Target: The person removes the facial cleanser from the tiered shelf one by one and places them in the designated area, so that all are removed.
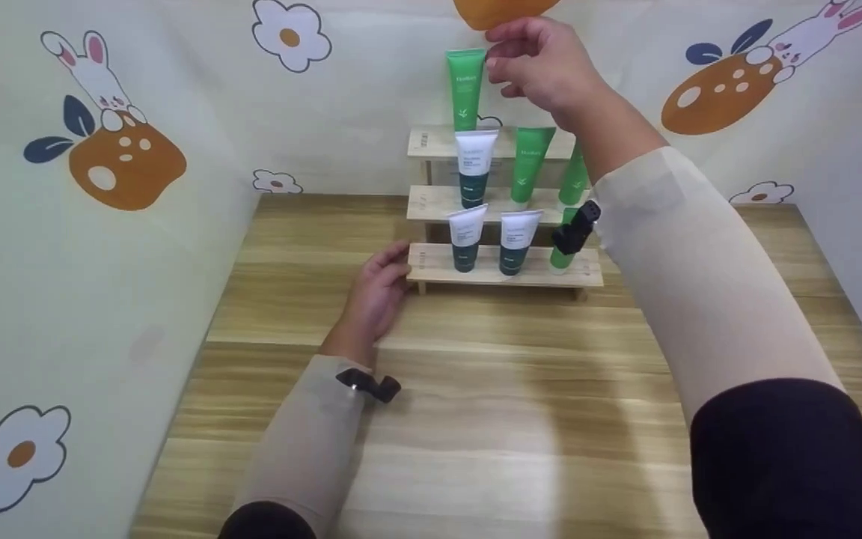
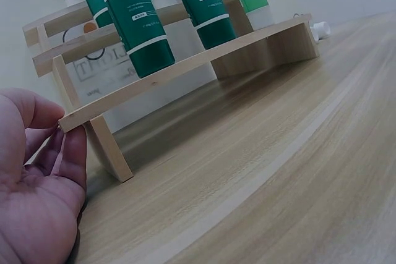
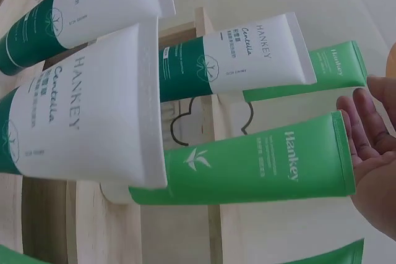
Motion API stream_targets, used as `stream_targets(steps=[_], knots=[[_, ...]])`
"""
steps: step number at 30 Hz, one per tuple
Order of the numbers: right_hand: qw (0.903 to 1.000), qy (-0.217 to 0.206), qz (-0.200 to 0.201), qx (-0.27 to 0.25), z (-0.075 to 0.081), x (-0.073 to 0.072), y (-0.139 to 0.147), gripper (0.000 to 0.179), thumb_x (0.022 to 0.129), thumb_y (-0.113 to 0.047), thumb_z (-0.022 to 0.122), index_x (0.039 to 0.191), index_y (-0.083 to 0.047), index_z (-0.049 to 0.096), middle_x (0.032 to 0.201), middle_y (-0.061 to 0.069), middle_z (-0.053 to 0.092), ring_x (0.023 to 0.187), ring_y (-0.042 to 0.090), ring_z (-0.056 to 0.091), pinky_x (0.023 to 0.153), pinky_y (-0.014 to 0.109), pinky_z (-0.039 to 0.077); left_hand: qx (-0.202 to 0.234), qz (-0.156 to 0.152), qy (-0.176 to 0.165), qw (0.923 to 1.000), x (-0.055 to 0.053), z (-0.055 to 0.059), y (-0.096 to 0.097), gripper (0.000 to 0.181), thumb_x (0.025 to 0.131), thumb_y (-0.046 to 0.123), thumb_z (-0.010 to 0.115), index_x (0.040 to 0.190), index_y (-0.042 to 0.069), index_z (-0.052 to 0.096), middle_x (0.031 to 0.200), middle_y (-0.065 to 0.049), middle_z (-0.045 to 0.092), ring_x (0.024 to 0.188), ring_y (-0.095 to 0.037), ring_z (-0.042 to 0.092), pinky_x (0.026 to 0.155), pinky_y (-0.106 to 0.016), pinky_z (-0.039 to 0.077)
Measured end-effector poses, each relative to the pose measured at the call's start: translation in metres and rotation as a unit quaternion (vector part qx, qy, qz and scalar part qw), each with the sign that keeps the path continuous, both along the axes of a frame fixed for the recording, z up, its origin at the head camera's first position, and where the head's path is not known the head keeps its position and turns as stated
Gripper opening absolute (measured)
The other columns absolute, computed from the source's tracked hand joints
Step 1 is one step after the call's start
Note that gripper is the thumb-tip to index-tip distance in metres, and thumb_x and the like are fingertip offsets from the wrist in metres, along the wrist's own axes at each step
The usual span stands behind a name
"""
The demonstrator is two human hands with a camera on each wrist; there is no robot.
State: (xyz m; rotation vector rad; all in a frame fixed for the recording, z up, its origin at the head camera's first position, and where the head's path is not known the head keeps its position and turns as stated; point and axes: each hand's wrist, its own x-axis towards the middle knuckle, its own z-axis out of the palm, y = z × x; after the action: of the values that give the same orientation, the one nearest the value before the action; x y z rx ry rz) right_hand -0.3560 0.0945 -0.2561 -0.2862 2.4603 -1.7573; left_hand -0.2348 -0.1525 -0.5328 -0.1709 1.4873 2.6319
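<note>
A three-tier wooden display stand (image 1: 506, 277) holds upright squeeze tubes. My left hand (image 1: 382, 292) grips the left end of its lowest shelf; the left wrist view shows fingers (image 2: 74, 153) around the board's corner (image 2: 77, 115). On the top tier a green tube (image 1: 465, 90) stands cap down at the left. My right hand (image 1: 543, 67) is beside its upper end, fingers parted, fingertips right at the tube's crimped edge in the right wrist view. Below it, the middle tier bears a white-and-dark-green tube (image 1: 474, 168) and green tubes (image 1: 530, 165).
The lowest tier bears two white-and-dark-green tubes (image 1: 518, 239) and a green tube (image 1: 562, 258), partly hidden by the black right wrist camera (image 1: 577, 228). The stand is on a wood-grain table (image 1: 446, 419). A patterned cloth backdrop (image 1: 356, 97) rises close behind.
</note>
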Motion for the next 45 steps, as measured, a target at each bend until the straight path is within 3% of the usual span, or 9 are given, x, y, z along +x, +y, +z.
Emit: stream_targets(steps=[8, 14, 18, 26, 36, 45], knots=[[0.9994, -0.006, -0.006, 0.032, -0.003, -0.008, -0.010, 0.032, 0.104, -0.021, 0.069, 0.136, -0.024, 0.066, 0.125, -0.002, 0.064, 0.120, 0.022, 0.064, 0.110, 0.035, 0.056, -0.008, 0.002, 0.000, 1.0000, 0.001, 0.001, 0.000, 0.053, 0.099, -0.008, 0.051, 0.152, -0.004, 0.050, 0.151, -0.016, 0.057, 0.133, -0.026, 0.061, 0.110, -0.033, 0.056], [0.9991, -0.002, -0.019, 0.037, -0.008, -0.011, -0.012, 0.030, 0.105, -0.020, 0.067, 0.135, -0.024, 0.066, 0.123, -0.003, 0.063, 0.117, 0.020, 0.065, 0.108, 0.034, 0.057, -0.010, 0.002, 0.000, 0.9999, 0.000, -0.001, -0.001, 0.053, 0.099, -0.008, 0.051, 0.152, -0.004, 0.049, 0.156, -0.017, 0.054, 0.140, -0.029, 0.057, 0.115, -0.035, 0.053], [0.9990, 0.005, -0.026, 0.037, -0.009, -0.011, -0.007, 0.028, 0.106, -0.018, 0.066, 0.133, -0.023, 0.066, 0.120, -0.003, 0.063, 0.115, 0.018, 0.065, 0.107, 0.033, 0.057, -0.012, 0.003, 0.004, 0.9999, 0.000, -0.002, -0.001, 0.055, 0.099, -0.009, 0.052, 0.153, -0.005, 0.048, 0.153, -0.016, 0.055, 0.136, -0.027, 0.059, 0.112, -0.034, 0.055], [0.9977, 0.012, -0.035, 0.058, -0.008, -0.009, 0.014, 0.028, 0.106, -0.019, 0.064, 0.134, -0.022, 0.064, 0.114, -0.004, 0.060, 0.115, 0.018, 0.064, 0.107, 0.031, 0.058, 0.000, -0.004, 0.013, 0.9999, -0.001, -0.003, 0.000, 0.055, 0.099, -0.010, 0.049, 0.154, -0.006, 0.046, 0.136, -0.010, 0.059, 0.121, -0.021, 0.063, 0.100, -0.028, 0.057], [0.9968, -0.005, -0.048, 0.063, 0.000, -0.001, 0.050, 0.033, 0.107, -0.021, 0.064, 0.139, -0.022, 0.063, 0.118, -0.005, 0.059, 0.117, 0.016, 0.060, 0.115, 0.032, 0.055, -0.002, -0.003, 0.005, 1.0000, -0.001, -0.002, -0.001, 0.056, 0.098, -0.010, 0.050, 0.154, -0.006, 0.046, 0.149, -0.015, 0.056, 0.128, -0.024, 0.062, 0.103, -0.030, 0.058], [0.9981, -0.018, -0.055, 0.021, 0.000, 0.001, 0.086, 0.033, 0.106, -0.020, 0.065, 0.139, -0.020, 0.064, 0.122, -0.005, 0.061, 0.119, 0.017, 0.063, 0.120, 0.035, 0.051, 0.003, -0.007, 0.007, 0.9999, -0.001, -0.002, -0.002, 0.057, 0.098, -0.009, 0.050, 0.155, -0.005, 0.045, 0.150, -0.015, 0.056, 0.130, -0.025, 0.062, 0.106, -0.033, 0.057]])
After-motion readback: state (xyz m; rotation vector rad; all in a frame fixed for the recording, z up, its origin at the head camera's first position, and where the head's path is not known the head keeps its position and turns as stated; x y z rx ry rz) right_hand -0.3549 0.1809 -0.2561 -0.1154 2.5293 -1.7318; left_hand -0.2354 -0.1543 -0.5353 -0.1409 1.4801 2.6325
